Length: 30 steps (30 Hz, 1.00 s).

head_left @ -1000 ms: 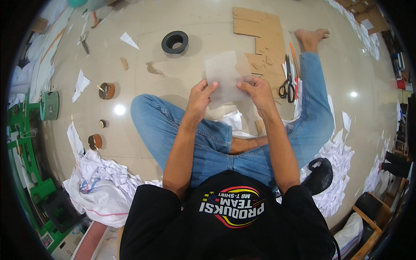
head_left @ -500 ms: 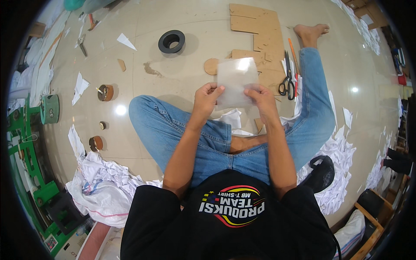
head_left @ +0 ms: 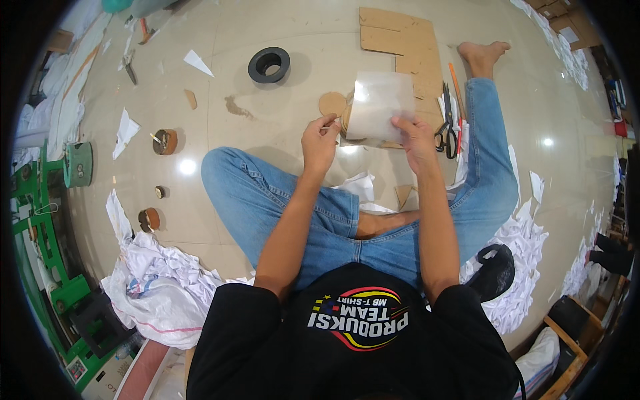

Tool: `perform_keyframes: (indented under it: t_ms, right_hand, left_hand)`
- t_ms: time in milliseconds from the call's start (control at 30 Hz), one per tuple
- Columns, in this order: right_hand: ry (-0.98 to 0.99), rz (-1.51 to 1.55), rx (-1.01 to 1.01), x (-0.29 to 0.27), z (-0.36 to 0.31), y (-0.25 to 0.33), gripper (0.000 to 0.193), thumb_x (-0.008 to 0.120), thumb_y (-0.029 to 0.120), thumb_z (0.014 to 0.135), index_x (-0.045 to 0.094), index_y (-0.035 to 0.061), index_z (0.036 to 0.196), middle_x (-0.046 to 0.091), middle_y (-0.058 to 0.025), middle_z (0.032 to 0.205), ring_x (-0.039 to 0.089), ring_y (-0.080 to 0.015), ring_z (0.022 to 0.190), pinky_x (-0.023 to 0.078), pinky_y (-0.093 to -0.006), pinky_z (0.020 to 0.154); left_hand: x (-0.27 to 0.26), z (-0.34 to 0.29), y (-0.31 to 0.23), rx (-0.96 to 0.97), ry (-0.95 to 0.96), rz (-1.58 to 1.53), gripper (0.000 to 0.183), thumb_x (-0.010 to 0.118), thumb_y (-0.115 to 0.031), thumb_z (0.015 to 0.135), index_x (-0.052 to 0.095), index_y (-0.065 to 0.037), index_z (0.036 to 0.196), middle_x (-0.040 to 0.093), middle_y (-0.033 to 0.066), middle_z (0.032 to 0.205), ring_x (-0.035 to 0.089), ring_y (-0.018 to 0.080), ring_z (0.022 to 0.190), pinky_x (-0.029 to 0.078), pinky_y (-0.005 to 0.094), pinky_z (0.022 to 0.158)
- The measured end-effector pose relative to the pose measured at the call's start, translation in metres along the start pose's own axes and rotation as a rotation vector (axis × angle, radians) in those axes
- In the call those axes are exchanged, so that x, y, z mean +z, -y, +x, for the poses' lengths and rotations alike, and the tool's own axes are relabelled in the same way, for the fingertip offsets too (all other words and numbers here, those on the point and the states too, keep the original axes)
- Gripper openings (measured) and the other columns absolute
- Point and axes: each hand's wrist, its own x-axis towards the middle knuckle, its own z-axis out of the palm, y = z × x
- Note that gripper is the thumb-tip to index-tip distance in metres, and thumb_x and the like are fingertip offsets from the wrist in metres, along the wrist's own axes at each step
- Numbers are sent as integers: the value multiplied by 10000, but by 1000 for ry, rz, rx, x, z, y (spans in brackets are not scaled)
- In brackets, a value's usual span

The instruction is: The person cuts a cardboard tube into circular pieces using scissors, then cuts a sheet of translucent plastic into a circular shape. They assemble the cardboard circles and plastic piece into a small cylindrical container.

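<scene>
Sheet [head_left: 379, 100]: apparently being positioned; next probably wants steadying;
Right hand [head_left: 420, 141]: pinching it;
Left hand [head_left: 319, 145]: left of sheet; fingers narrow, load unclear

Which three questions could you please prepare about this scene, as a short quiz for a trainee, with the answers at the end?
1. Multiple choice: how is the clear sheet held?
A. By the left hand only
B. By the right hand only
C. By neither hand

2. True or false: the scissors lie to the right of the black ring in the picture.

3. Open: what shape is the brown piece just left of the clear sheet?

Key: 1. B. 2. True. 3. Round.
</scene>
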Motion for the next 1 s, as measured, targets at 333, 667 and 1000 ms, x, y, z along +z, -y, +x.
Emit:
perform_keyframes:
  t_ms: [333,667,1000]
  right_hand:
    - [-63,-260,16,0,11,-29,211,809,186,914,754,82,1089,716,16,934,644,-101,808,500,-277,702]
    - [-1,-37,41,18,-21,-6,206,783,126,941,740,55,1129,724,-10,992,676,-123,878,572,-311,780]
    - [30,31,-51,14,-39,24,222,781,138,944,755,15,1127,768,-51,1017,714,-120,875,563,-276,757]
  left_hand:
    - [12,-13,-6,192,-26,181,349,696,-93,980,752,-44,1321,669,148,1202,690,225,965,563,359,886]
    - [14,-36,-46,-19,91,-337,417,751,-151,1012,641,50,1360,718,141,1290,723,190,1069,605,330,861]
    - [27,-55,-101,-105,170,-454,417,707,-173,1038,614,66,1367,708,166,1287,734,253,1126,665,424,889]
